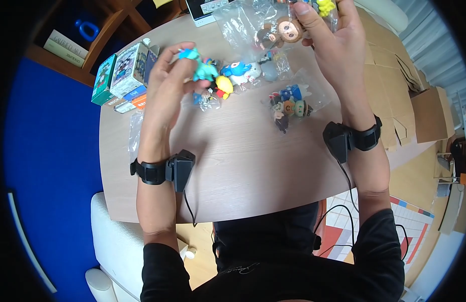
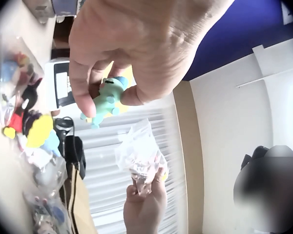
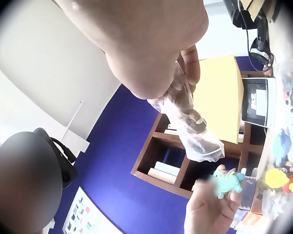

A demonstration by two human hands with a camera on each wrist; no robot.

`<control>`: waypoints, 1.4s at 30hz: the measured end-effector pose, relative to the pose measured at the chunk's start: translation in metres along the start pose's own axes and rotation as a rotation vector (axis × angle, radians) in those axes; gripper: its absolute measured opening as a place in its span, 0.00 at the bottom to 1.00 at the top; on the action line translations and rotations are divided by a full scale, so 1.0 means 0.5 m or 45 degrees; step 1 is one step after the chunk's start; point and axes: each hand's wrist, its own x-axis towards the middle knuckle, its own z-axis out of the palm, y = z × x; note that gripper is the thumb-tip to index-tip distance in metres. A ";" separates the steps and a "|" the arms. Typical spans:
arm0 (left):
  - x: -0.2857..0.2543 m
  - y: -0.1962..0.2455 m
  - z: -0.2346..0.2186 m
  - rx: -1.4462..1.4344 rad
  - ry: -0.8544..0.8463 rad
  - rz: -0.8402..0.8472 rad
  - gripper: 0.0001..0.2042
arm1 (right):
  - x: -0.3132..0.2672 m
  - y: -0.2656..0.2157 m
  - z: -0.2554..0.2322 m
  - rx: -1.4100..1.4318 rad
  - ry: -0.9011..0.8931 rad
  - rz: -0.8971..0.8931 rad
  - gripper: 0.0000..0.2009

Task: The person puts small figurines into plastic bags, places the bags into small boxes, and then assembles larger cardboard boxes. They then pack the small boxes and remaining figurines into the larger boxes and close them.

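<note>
My left hand [image 1: 167,83] pinches a small turquoise animal figurine [image 1: 201,69] between thumb and fingers, held over the left part of the table. The left wrist view shows the figurine [image 2: 107,100] out of any bag, with a bluer top and short stubby legs. Higher up on the right, my right hand [image 1: 338,45] grips a clear plastic bag [image 1: 238,22] with a brown monkey-like figure [image 1: 289,31] in it. That bag [image 3: 202,144] hangs crinkled from the fingers in the right wrist view. Some yellow [image 1: 325,7] shows by the right fingers.
Bagged figurines [image 1: 238,71] lie across the table's back, and another bag of small figures [image 1: 292,103] lies right of centre. A yellow-and-red figure [image 1: 223,86] sits below the left hand. Boxes [image 1: 130,70] stand at the left edge; cardboard [image 1: 389,75] lies to the right.
</note>
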 end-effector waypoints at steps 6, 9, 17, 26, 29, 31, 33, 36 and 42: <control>0.005 -0.003 -0.023 0.447 -0.002 -0.068 0.21 | -0.005 0.001 0.006 0.057 -0.054 0.043 0.15; 0.006 -0.042 -0.016 0.912 0.008 0.048 0.20 | -0.007 -0.001 0.011 0.163 -0.083 0.115 0.15; -0.020 0.007 0.010 0.427 -0.142 0.283 0.10 | -0.008 -0.021 0.015 0.174 -0.108 0.233 0.15; -0.032 0.002 0.042 0.126 -0.314 0.066 0.12 | -0.033 0.007 0.031 0.370 -0.292 0.332 0.16; -0.033 0.001 0.041 0.243 -0.375 -0.002 0.13 | -0.035 0.008 0.039 0.423 -0.319 0.349 0.16; -0.034 0.000 0.040 0.286 -0.413 0.026 0.13 | -0.038 0.001 0.046 0.516 -0.330 0.405 0.15; -0.037 -0.002 0.042 0.269 -0.448 0.097 0.13 | -0.040 0.003 0.049 0.571 -0.354 0.390 0.15; -0.032 -0.006 0.036 0.192 -0.419 0.121 0.12 | -0.033 -0.016 0.040 0.394 -0.280 0.492 0.14; -0.007 0.023 -0.041 0.378 -0.238 0.069 0.12 | -0.003 0.003 0.000 0.241 -0.070 0.243 0.12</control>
